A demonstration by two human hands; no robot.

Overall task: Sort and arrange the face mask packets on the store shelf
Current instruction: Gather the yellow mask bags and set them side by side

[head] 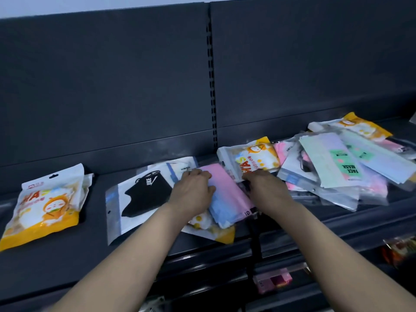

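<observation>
Face mask packets (45,206) lie on the shelf (94,251), and the pink and blue packet (227,194) sits in the middle. My left hand (193,190) curls its fingers round its left edge. My right hand (265,188) bends at its right edge; I cannot tell if it holds. I should lift it flat, so the black mask packet (144,194) beside it does not slide. A messy pile (337,163) lies to the right.

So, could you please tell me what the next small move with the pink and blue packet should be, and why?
Probably lift the pink and blue packet clear and lay it on bare shelf beside the black mask packet. The left hand and right hand hold its edges, and it lies across an orange packet of another kind.
</observation>
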